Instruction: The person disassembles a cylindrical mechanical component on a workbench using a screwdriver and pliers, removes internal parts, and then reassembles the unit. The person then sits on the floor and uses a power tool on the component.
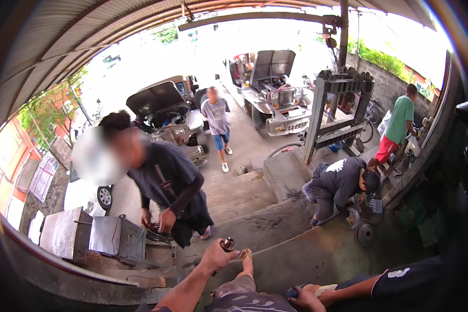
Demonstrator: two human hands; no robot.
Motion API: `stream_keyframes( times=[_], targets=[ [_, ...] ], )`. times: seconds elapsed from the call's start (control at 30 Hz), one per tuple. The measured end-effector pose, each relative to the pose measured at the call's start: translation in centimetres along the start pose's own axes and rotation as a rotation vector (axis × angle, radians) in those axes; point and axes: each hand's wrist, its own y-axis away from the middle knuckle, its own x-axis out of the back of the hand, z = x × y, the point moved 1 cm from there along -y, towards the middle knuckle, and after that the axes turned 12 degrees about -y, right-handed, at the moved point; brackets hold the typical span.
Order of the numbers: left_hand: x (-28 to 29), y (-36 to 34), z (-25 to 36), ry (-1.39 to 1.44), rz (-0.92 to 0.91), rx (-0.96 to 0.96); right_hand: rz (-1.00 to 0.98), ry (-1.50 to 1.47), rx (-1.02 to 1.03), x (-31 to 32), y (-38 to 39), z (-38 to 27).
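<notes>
My left hand (217,258) reaches forward above the floor, its fingers closed around a dark, shiny metal part (227,244). The rounded top of this part stands out past the thumb side, and a darker end shows below the fist; its exact kind is unclear. At the lower edge, close to my lap, is my right hand (307,300), bent around a small dark blue object (293,293) that I cannot make out. A pale patch (325,289) lies beside that hand. My sandalled foot (246,256) is just beyond the left hand.
A standing person (169,177) in dark clothes handles something at front left, beside metal boxes (109,236). Right, a crouching person (338,182) works near round metal parts (365,235). Behind are a steel press frame (317,117), concrete steps (239,192), open-hooded vehicles (281,104) and a walking person (217,119).
</notes>
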Motion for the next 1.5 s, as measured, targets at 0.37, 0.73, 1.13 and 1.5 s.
stream_keyframes(
  times=[0.37,0.73,1.13,1.5],
  targets=[
    [0.3,-24.9,5.0,-0.096,-0.199,-0.122,0.337,-0.203,0.027,12.1,-11.1,-9.9],
    [1.1,-32.7,13.5,-0.231,-0.245,-0.075,0.215,-0.246,-0.115,24.6,-20.0,-11.5],
    [0.1,-35.5,20.9,-0.240,-0.401,0.157,-0.161,-0.115,0.309,34.8,-29.8,-21.3],
    [0.1,-36.0,21.2,-0.383,-0.494,0.230,-0.289,0.252,0.638,33.6,-31.2,-32.3]
  ],
)
